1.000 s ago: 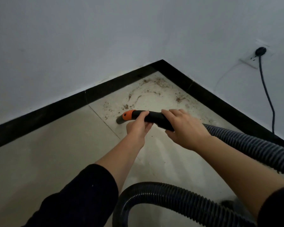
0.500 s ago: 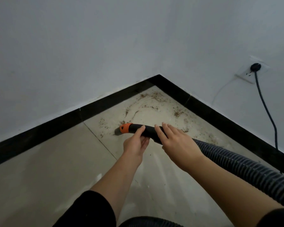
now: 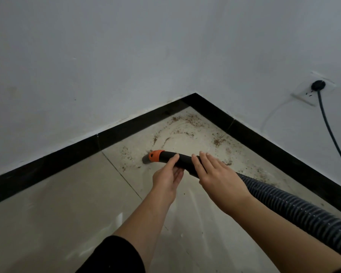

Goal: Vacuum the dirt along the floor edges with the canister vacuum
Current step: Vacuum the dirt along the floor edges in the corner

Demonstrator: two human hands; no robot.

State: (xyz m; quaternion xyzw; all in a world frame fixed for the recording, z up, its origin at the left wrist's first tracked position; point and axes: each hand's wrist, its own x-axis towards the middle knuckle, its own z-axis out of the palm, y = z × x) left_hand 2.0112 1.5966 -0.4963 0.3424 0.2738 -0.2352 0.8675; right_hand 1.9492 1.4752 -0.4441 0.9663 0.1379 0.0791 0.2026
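The vacuum's black nozzle tube (image 3: 185,161) with an orange tip (image 3: 156,155) lies low over the tiled floor, tip pointing left toward the black baseboard (image 3: 126,133). A ribbed dark hose (image 3: 295,208) runs from it off to the lower right. My left hand (image 3: 166,177) touches the tube from the near side, thumb on top and fingers straight. Just right of it, my right hand (image 3: 215,174) rests over the tube with straight fingers. Brown dirt (image 3: 185,121) is scattered in the corner and along both edges.
Two white walls meet at the corner (image 3: 195,93). A wall socket (image 3: 311,93) on the right wall holds a black plug, and its cord (image 3: 332,138) hangs down to the floor by the right baseboard. Pale tiles stretch to the lower left.
Both hands have loosened from a curled grip on the tube to straight fingers. The view has tilted up, so the hose loop at the bottom is out of sight.
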